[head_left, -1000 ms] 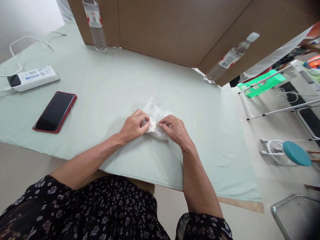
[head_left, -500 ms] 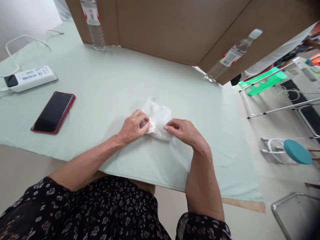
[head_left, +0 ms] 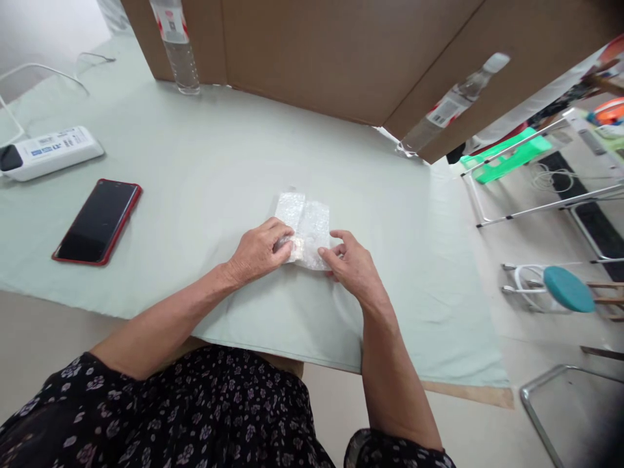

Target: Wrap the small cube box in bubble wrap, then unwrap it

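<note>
A piece of clear bubble wrap (head_left: 314,221) lies on the cloth between my hands. My left hand (head_left: 260,250) is closed on its left side, fingers curled over and thumb pressing from the front. Beside that thumb a small pale, yellowish item (head_left: 298,247) shows at the wrap; its kind is too unclear to tell. My right hand (head_left: 351,261) grips the wrap's right edge, thumb on top and index finger raised apart. The other right fingers are partly hidden at the edge.
A red-cased phone (head_left: 97,221) and a white power strip-like device (head_left: 53,153) with a cable lie at left. Two water bottles (head_left: 181,62) stand against a brown cardboard panel (head_left: 312,58) at the back. A teal stool (head_left: 568,288) is on the floor at right.
The wrap's left upper part now lies more spread out. My right hand has shifted, its thumb further onto the wrap and its fingers more apart. The left hand keeps its hold.
</note>
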`<state>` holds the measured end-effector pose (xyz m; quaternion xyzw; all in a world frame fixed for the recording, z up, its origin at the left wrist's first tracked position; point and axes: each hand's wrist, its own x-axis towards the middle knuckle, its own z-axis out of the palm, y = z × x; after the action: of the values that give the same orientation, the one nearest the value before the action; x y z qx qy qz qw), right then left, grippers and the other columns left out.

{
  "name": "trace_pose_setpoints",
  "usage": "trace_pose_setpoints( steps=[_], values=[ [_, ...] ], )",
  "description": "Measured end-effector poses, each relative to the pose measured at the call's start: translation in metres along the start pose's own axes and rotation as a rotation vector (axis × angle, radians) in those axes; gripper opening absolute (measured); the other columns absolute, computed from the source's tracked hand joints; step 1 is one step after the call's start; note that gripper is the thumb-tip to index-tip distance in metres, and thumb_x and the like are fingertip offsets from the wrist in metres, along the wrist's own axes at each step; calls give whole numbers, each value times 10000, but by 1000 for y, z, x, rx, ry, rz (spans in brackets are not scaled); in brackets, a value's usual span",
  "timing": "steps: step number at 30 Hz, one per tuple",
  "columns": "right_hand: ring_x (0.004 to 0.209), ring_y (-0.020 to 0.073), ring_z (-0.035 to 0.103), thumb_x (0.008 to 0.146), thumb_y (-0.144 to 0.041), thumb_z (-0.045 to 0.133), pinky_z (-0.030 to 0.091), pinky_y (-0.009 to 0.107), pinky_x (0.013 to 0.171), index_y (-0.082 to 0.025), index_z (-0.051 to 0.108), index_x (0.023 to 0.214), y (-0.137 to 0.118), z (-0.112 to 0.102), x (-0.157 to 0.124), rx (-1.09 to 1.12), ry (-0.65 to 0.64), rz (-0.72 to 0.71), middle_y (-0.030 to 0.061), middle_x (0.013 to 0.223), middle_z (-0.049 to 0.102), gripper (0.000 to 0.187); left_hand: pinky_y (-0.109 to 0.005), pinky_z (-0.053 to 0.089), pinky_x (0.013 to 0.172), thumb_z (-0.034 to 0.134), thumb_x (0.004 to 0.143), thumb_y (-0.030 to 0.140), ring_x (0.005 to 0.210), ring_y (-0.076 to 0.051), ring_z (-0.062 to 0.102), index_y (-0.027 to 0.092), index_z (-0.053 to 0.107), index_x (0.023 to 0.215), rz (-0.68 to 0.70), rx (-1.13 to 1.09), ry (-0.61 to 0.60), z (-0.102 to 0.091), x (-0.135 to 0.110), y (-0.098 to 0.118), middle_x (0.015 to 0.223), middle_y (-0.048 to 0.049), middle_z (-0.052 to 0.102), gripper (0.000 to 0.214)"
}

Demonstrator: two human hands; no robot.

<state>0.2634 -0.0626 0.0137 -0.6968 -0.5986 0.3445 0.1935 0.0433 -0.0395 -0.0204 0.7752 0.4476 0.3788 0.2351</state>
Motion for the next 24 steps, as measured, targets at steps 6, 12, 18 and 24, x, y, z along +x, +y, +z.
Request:
trace_pose_setpoints(
  steps=[6, 12, 18, 24],
  values=[
    [518, 135, 625, 873, -522, 594, 500, 276, 510, -196, 500, 1351, 8, 9, -14, 135, 32, 72, -18, 811, 612, 586, -253, 471, 609, 581, 865, 243, 617, -85, 536, 190, 691, 1034, -63, 35, -20, -1, 0, 3, 1068, -45, 672, 209],
    [535, 94, 471, 849, -426, 613, 490, 259, 522, -222, 490, 1363, 7, 34, -7, 366, 133, -80, -74, 757, 441, 566, -266, 454, 618, 622, 835, 308, 626, -100, 522, 202, 738, 982, -93, 138, 57, -2, 0, 2, 991, -43, 640, 215],
    [653, 123, 513, 877, -366, 600, 489, 287, 667, -200, 560, 1315, -3, 40, -10, 317, 256, -269, -50, 761, 511, 470, -264, 446, 646, 620, 833, 271, 650, -124, 554, 200, 730, 936, -84, 6, -36, -2, 4, -1, 744, 6, 622, 167],
    [678, 131, 578, 894, -334, 594, 500, 295, 723, -198, 584, 1352, -24, 47, -9, 176, 267, -349, -4, 849, 655, 479, -262, 424, 614, 616, 824, 245, 617, -120, 523, 177, 706, 914, -112, -39, -76, -3, 7, 2, 700, 14, 598, 144]
  ],
)
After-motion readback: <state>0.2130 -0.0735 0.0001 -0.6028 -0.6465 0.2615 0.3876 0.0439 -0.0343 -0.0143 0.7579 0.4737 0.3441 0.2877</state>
